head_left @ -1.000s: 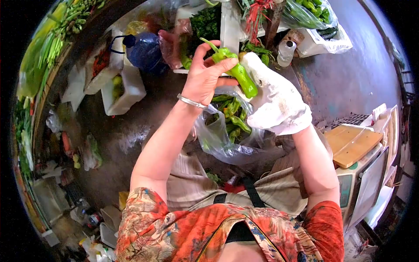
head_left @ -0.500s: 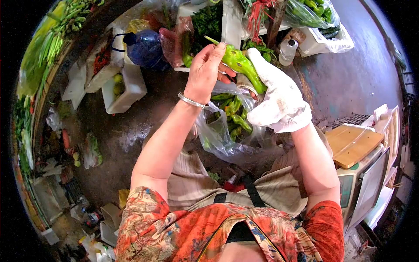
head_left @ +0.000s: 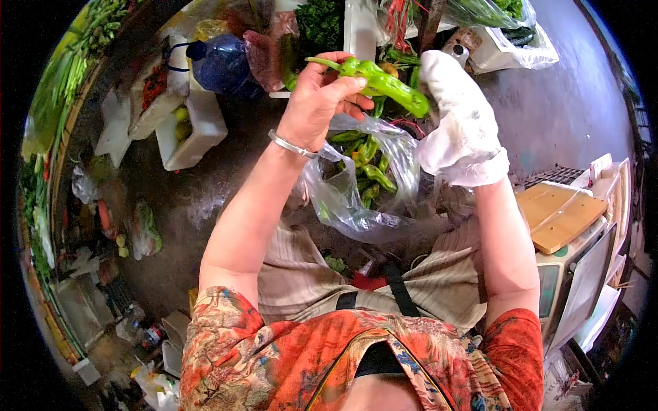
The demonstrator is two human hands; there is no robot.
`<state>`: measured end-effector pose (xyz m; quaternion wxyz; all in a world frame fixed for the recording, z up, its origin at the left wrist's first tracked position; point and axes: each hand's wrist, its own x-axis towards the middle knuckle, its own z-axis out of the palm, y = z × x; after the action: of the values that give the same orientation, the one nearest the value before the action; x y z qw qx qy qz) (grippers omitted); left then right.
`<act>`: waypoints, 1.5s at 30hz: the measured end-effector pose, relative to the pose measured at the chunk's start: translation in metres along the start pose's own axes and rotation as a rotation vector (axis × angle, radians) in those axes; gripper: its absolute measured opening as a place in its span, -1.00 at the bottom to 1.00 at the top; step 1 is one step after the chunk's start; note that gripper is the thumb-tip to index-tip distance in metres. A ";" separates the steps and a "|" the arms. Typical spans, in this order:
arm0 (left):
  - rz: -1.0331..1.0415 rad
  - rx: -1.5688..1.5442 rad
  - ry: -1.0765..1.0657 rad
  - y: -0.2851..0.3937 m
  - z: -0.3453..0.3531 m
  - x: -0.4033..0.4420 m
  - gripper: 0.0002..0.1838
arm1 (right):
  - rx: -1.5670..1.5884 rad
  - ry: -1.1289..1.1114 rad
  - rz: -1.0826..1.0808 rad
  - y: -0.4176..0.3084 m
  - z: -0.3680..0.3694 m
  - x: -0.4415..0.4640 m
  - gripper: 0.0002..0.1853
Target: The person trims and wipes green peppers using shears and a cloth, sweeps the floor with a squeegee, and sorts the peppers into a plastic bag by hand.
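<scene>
Broadly, looking down on a dark floor [head_left: 185, 212], dressed in an orange-red patterned shirt [head_left: 260, 356] and striped beige trousers [head_left: 295, 274]. At right, just beyond the forearm, seeing a beige weighing scale [head_left: 548, 294] with a wooden board [head_left: 558, 218] near its far end. At far left, white foam boxes [head_left: 209, 133] with round yellowish-green produce in one, then a blue water jug [head_left: 229, 65] just to their right. At the far side, near the middle, dark leafy greens [head_left: 319, 27] beside a white foam panel [head_left: 360, 31]. Between the forearms, a clear plastic bag [head_left: 367, 222], open-mouthed and crumpled, with long green peppers [head_left: 373, 175] heaped inside. Wearing a white glove on the right hand [head_left: 462, 113], with fingers extended toward the far side and thumb apart, in a loosely opened pose just right of the held pepper's tip. Gripping one wrinkled green pepper [head_left: 397, 89] in the bare left hand [head_left: 319, 103], pinched near the stem end between thumb and fingers, raised above the bag's far edge and slanting down to the right, tip free. On the left wrist, a silver bangle [head_left: 293, 145].
</scene>
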<state>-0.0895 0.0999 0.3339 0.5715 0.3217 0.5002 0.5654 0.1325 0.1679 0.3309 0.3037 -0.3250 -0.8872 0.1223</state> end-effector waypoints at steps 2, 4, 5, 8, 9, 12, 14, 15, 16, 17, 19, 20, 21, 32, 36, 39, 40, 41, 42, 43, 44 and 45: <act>0.016 -0.024 0.005 0.002 -0.004 0.002 -0.63 | 0.033 0.084 0.030 0.005 -0.003 0.002 -0.26; 0.005 0.113 0.003 0.002 -0.008 0.005 -0.63 | 0.053 0.126 0.062 0.010 -0.009 0.001 -0.27; 0.002 0.112 0.002 -0.001 -0.007 0.004 -0.63 | 0.059 0.137 0.078 0.012 -0.013 0.000 -0.28; -0.100 0.313 -0.076 -0.012 -0.003 0.000 -0.60 | 0.083 0.142 0.089 0.013 -0.020 -0.001 -0.29; -0.087 0.379 -0.127 -0.019 -0.003 -0.002 -0.59 | 0.100 0.134 0.092 0.015 -0.021 -0.001 -0.30; 0.237 0.839 -0.384 -0.041 -0.004 -0.002 -0.59 | 0.195 0.066 0.084 0.019 -0.022 0.001 -0.31; -0.032 1.081 -0.528 -0.036 -0.007 -0.006 -0.59 | 0.381 -0.004 0.125 0.021 -0.020 0.001 -0.32; 0.000 1.085 -0.426 -0.033 -0.004 -0.006 -0.57 | 0.557 -0.034 0.176 0.021 -0.015 -0.002 -0.32; 0.022 1.025 -0.319 -0.035 -0.006 -0.005 -0.60 | 0.730 -0.055 0.235 0.022 -0.011 -0.005 -0.33; 0.034 0.936 -0.263 -0.032 -0.005 -0.001 -0.62 | 1.228 -0.038 0.389 0.019 -0.004 -0.006 -0.26; 0.059 0.781 -0.168 -0.020 0.002 0.004 -0.67 | 1.729 -0.082 0.635 0.019 0.001 -0.008 -0.19; 0.150 0.770 -0.101 -0.016 0.008 0.002 -0.68 | 1.606 -0.059 0.622 0.017 0.004 -0.008 -0.22; 0.189 0.721 -0.087 -0.015 0.013 0.000 -0.68 | 1.561 -0.077 0.544 0.014 0.007 -0.010 -0.21; -0.063 0.605 -0.638 -0.002 0.016 -0.016 -0.28 | 0.269 -0.510 -0.203 -0.006 0.016 -0.032 -0.39; -0.070 0.598 -0.536 0.001 0.013 -0.025 -0.43 | 0.276 -0.449 -0.257 -0.002 0.038 -0.055 -0.36; 0.098 0.723 -0.529 0.000 0.011 -0.026 -0.55 | 0.476 -0.295 -0.345 0.005 0.066 -0.068 -0.31; 0.181 0.807 -0.535 0.002 0.007 -0.025 -0.60 | 0.526 -0.326 -0.352 -0.003 0.059 -0.059 -0.29; 0.182 0.806 -0.537 0.003 0.006 -0.026 -0.60 | 0.575 -0.358 -0.358 -0.010 0.052 -0.051 -0.26; 0.176 0.835 -0.527 0.007 0.006 -0.027 -0.67 | 0.574 -0.358 -0.356 -0.014 0.045 -0.047 -0.26; 0.170 0.865 -0.516 0.010 0.006 -0.028 -0.74 | 0.569 -0.363 -0.352 -0.017 0.039 -0.045 -0.26; 0.170 0.863 -0.516 0.012 0.003 -0.029 -0.74 | 0.565 -0.370 -0.347 -0.019 0.037 -0.044 -0.26; 0.083 0.835 -0.473 0.015 0.000 -0.030 -0.79 | 0.564 -0.372 -0.345 -0.016 0.041 -0.048 -0.26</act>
<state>-0.0901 0.0737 0.3545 0.4687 0.6632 0.5274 0.2497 0.1278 0.1240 0.2832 0.2312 -0.0465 -0.9004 0.3657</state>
